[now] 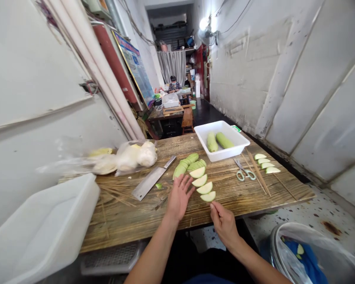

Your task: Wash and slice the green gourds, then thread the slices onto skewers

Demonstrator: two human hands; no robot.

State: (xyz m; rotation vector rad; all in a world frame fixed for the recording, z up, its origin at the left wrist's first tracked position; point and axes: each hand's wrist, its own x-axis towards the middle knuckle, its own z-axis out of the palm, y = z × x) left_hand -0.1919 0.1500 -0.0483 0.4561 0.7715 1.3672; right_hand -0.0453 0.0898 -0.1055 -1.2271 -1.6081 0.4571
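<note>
My right hand is closed near the table's front edge, pinching the near end of a skewer that is mostly hidden. Several half-round slices of pale green squash sit spaced in a line leading away from that hand. My left hand is open, fingers spread, just left of those slices. Its fingertips are close to a fanned pile of cut squash; whether they touch it I cannot tell. A cleaver lies flat to the left, beside a small green scrap.
A white tub holds two whole squashes. Scissors, loose skewers and a skewer of slices lie right. Leftward are bagged pale food, more skewers and a white bin. A lined bucket stands below right.
</note>
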